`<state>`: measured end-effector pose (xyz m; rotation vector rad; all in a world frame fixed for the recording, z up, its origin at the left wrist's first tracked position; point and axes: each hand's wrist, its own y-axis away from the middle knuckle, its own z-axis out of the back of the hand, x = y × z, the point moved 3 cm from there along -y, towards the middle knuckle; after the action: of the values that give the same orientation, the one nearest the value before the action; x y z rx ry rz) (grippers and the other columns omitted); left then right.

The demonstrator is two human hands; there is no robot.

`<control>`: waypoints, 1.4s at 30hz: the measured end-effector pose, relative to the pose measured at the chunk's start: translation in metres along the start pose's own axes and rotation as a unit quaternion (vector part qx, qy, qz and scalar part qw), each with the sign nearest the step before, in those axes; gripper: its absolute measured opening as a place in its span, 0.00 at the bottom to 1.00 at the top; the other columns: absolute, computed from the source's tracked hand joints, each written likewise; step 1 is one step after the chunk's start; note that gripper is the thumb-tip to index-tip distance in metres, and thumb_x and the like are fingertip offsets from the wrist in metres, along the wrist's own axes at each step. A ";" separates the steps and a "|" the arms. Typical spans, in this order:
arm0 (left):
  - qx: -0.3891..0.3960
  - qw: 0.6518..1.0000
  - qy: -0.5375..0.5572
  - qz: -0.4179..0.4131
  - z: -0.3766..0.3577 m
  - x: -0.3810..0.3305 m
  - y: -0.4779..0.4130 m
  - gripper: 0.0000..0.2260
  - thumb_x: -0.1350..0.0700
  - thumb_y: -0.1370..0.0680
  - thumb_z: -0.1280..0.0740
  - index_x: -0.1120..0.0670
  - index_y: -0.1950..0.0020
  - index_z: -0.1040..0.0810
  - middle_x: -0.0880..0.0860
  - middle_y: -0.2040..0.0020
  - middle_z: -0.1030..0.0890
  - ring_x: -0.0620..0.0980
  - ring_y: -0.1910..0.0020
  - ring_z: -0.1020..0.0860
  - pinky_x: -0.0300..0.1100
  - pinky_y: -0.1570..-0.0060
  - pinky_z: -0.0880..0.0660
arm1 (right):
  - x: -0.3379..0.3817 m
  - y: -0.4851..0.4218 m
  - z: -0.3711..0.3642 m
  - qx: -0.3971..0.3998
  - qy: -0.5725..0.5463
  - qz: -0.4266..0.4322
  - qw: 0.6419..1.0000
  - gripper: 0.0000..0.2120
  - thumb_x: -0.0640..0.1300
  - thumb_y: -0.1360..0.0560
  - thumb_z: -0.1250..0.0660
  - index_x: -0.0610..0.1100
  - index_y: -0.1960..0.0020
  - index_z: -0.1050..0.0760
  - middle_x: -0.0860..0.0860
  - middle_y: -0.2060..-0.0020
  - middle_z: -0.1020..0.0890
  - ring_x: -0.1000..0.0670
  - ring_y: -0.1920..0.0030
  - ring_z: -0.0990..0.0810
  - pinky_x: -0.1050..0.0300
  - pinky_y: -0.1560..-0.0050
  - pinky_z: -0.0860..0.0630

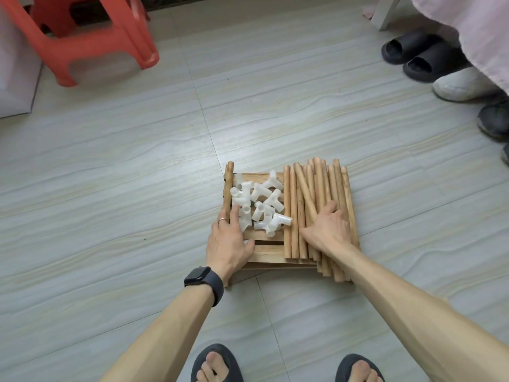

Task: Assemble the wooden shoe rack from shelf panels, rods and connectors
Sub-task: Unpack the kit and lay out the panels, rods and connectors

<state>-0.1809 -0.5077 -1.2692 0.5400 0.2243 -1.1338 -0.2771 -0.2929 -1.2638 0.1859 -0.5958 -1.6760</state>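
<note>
Both hands flat on the rack parts

Sandals (pixel 216 365) on the person's feet stand on the tiled floor (pixel 110 188). Beyond them the left hand (pixel 230 241), a watch (pixel 203 279) on its wrist, lies flat on the stacked panels (pixel 270 255), its fingers (pixel 234 216) straight and touching the white connectors (pixel 261 205) heaped there. The right hand (pixel 327 230) rests on the rods (pixel 316 183) beside the heap, fingers straight and slightly spread. Farther off stand a red stool (pixel 91 37) and dark slippers (pixel 413 56).
</note>
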 end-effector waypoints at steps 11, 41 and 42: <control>-0.056 0.982 -0.124 -0.128 0.007 -0.023 -0.045 0.26 0.47 0.34 0.24 0.44 0.38 0.28 0.57 0.18 0.63 0.60 0.29 0.30 0.47 0.58 0.19 | -0.031 0.001 0.008 -0.001 -0.093 -0.008 0.996 0.42 0.53 0.27 0.29 0.37 0.24 0.46 0.40 0.37 0.22 0.40 0.46 0.23 0.54 0.52 0.30; 0.021 0.989 0.125 -0.075 0.088 0.015 -0.008 0.23 0.56 0.33 0.25 0.39 0.42 0.26 0.51 0.33 0.36 0.55 0.44 0.25 0.38 0.54 0.27 | 0.036 0.081 0.048 0.048 -0.103 0.140 0.984 0.41 0.53 0.30 0.29 0.46 0.24 0.45 0.54 0.53 0.23 0.53 0.57 0.21 0.55 0.59 0.21; 0.015 0.990 0.125 -0.063 0.095 0.031 -0.002 0.23 0.55 0.33 0.25 0.39 0.43 0.26 0.50 0.34 0.36 0.54 0.48 0.23 0.35 0.59 0.26 | 0.049 0.088 0.044 0.055 -0.086 0.156 0.982 0.39 0.55 0.31 0.30 0.47 0.26 0.43 0.53 0.52 0.22 0.51 0.56 0.20 0.51 0.56 0.19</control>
<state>-0.1787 -0.5820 -1.2028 0.7026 0.4653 -1.1928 -0.2302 -0.3345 -1.1738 0.0235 -0.8051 -1.3637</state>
